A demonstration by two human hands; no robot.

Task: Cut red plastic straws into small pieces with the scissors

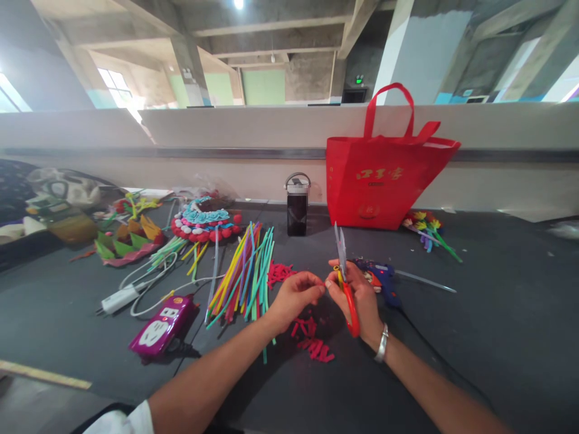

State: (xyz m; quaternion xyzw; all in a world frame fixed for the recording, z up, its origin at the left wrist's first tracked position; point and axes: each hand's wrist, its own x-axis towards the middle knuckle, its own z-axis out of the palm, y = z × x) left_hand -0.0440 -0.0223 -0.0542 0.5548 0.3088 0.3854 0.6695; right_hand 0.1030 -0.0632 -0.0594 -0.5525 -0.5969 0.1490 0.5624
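My right hand (359, 295) is closed around a pair of scissors (350, 301) with red-orange handles, blades pointing up and away from me. Its thumb and fingertips meet the pinched fingertips of my left hand (298, 295). Whatever my left fingers hold is too small to make out. Below the hands lies a loose pile of short red strips (316, 348), and a second red heap (279, 273) sits just beyond my left hand. Left of it, many coloured pipe cleaners (246, 271) are spread in a bundle. A blue glue gun (386, 283) rests right of my right hand.
A red bag (384, 181) and a dark bottle (297, 208) stand at the back by the low partition. To the left are a purple power strip (163, 325), a white plug (120, 298) with cable, and craft flowers (205, 217). More flowers (425, 226) lie right.
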